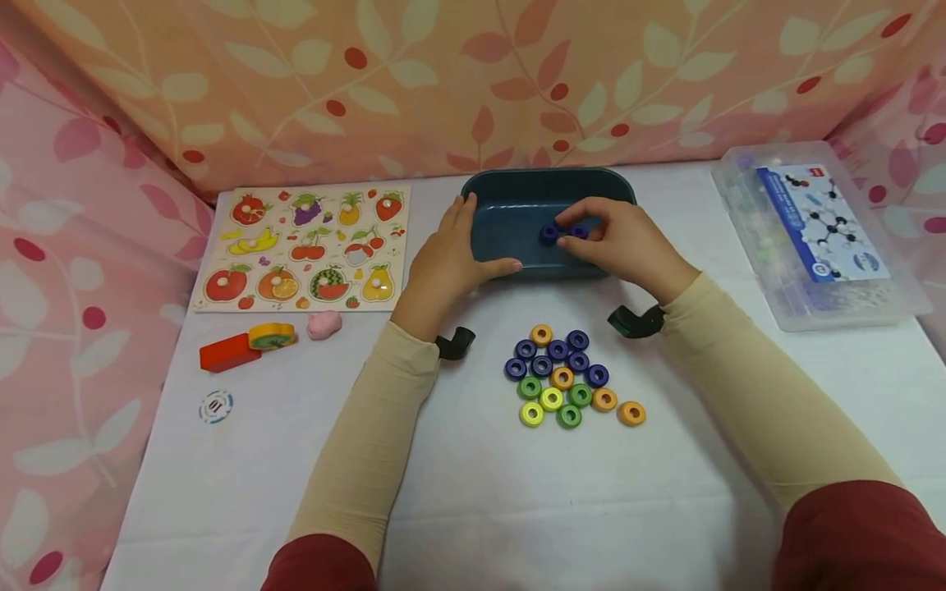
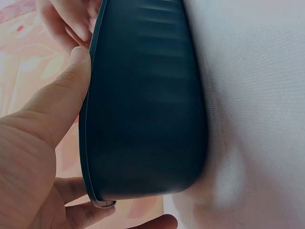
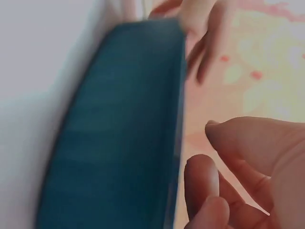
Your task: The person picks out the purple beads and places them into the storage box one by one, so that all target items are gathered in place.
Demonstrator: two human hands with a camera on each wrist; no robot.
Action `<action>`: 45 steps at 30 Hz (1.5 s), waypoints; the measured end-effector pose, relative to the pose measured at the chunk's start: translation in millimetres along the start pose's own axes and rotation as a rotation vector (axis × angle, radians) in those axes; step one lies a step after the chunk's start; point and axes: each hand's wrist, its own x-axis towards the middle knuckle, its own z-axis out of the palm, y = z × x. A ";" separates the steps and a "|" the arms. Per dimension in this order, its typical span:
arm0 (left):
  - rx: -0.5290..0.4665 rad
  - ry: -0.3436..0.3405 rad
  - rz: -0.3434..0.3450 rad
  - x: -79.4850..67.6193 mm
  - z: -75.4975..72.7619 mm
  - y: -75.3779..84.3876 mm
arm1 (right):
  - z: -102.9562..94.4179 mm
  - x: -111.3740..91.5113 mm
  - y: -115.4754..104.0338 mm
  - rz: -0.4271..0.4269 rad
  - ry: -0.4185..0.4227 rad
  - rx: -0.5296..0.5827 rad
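A dark teal plastic tray stands at the back of the table. My left hand rests at its left end, thumb stretched along the front rim and straight fingers at the side. Over the tray's right half reaches my right hand, thumb and fingers bent and apart. In the right wrist view, nothing shows between its thumb and fingertips. One purple ring lies in the tray just left of those fingertips. Another purple ring shows partly behind the hand.
Several purple, orange, green and yellow rings lie in front of the tray. To the left are a fruit puzzle board, a red block, a pink figure and a round chip. A clear plastic case stands right.
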 end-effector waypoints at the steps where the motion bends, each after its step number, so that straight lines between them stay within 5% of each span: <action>1: -0.001 0.001 -0.001 -0.3 0.0 -0.1 | -1.2 -8.7 -0.7 0.000 -0.001 0.001; 9: 0.001 0.010 0.007 -1.6 0.9 -0.3 | 8.1 -65.8 5.7 -0.012 -0.058 0.025; 16: 0.002 0.015 0.003 -1.7 0.8 0.1 | 30.9 -86.4 23.3 -0.007 -0.186 0.039; 30: -0.004 0.010 0.001 -1.4 0.7 1.0 | 39.3 -82.9 40.3 -0.013 -0.268 0.065; 38: -0.007 0.006 -0.003 -0.4 0.9 0.0 | 17.7 -76.6 19.6 -0.012 -0.301 0.047; 45: -0.010 0.003 0.002 0.7 1.6 0.1 | -20.0 -48.6 -4.6 0.046 -0.124 0.063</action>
